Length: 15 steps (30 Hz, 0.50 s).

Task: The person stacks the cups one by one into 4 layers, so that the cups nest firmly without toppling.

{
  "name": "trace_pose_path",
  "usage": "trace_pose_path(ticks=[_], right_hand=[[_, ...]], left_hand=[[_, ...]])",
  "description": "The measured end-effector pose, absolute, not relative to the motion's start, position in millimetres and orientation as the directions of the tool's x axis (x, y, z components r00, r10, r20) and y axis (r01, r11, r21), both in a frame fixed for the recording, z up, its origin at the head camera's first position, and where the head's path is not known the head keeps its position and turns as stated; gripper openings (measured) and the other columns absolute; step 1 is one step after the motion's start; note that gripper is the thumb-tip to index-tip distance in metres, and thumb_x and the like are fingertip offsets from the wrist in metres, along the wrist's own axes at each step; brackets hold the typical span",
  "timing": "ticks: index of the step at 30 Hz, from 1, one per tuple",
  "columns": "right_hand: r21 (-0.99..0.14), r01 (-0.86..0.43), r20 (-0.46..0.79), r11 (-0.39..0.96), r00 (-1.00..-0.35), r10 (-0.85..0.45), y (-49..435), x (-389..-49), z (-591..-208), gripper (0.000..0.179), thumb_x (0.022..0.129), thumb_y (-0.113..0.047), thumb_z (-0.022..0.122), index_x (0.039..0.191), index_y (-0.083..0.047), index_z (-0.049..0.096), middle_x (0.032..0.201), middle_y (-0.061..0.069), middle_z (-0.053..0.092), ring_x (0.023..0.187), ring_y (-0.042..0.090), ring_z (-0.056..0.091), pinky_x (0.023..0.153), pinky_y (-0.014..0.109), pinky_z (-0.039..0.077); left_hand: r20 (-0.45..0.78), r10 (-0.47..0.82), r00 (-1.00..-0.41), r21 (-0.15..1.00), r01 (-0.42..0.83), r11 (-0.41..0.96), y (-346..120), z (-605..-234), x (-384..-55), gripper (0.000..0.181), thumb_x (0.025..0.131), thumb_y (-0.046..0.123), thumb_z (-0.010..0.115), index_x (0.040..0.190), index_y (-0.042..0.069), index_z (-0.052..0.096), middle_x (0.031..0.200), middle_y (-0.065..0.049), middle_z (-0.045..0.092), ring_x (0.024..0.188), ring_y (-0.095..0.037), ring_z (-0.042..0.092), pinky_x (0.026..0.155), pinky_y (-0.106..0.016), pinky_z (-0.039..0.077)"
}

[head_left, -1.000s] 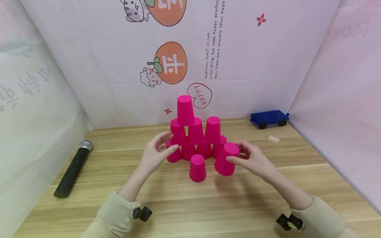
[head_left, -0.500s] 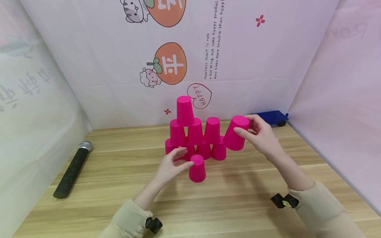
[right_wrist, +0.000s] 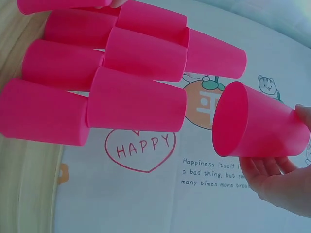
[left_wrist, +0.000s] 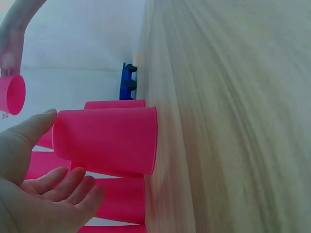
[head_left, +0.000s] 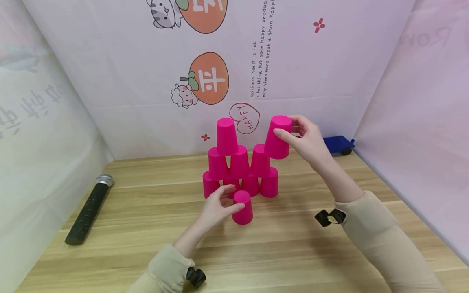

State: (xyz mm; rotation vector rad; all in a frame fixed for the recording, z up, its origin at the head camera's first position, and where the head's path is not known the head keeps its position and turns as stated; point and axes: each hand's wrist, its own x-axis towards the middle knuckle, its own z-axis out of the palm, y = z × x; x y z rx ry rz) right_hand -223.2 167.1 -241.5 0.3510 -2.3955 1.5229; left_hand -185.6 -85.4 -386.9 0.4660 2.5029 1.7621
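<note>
In my right hand (head_left: 309, 140) is an upside-down pink cup (head_left: 277, 140), pinched between thumb and fingers. It is held in the air at the upper right of a stack of pink cups. That stack has a bottom row (head_left: 269, 183), a three-cup middle row (head_left: 239, 162) and one top cup (head_left: 226, 137) on the left. The right wrist view shows the held cup (right_wrist: 262, 124) apart from the stack. A single pink cup (head_left: 243, 213) stands upside down on the table before the stack. My left hand (head_left: 216, 207) is beside it, thumb and fingers spread, not closed round it.
A black microphone (head_left: 89, 209) lies on the wooden table (head_left: 146, 215) at the left. Behind my right arm, a blue toy wagon (head_left: 338, 144) is partly hidden. White printed sheeting (head_left: 146, 81) rises behind the stack and along both sides.
My right hand has lifted its cup up from the table, then moved it left toward the stack's top. My left hand has come away from the stack's left side to the single front cup.
</note>
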Motion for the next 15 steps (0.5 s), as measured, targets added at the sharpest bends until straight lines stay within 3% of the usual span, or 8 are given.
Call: trace_pose_path(ticks=[15], right_hand=[[-0.822,-0.423,0.394,0.381,-0.906,-0.155,126.7,-267.0,-244.5,0.048,0.086,-0.028,0.067,0.128,-0.008,0.052,0.117,0.012,0.059,0.105,0.024,0.059,0.084,0.034,0.055]], left_hand=[[0.135,0.265,-0.955,0.907,0.226,0.355,-75.9,-397.8,-193.4,0.054,0.077,0.021,0.077,0.124,0.007,0.054,0.115,-0.011,0.060,0.105,-0.026,0.059,0.092,-0.041,0.053]])
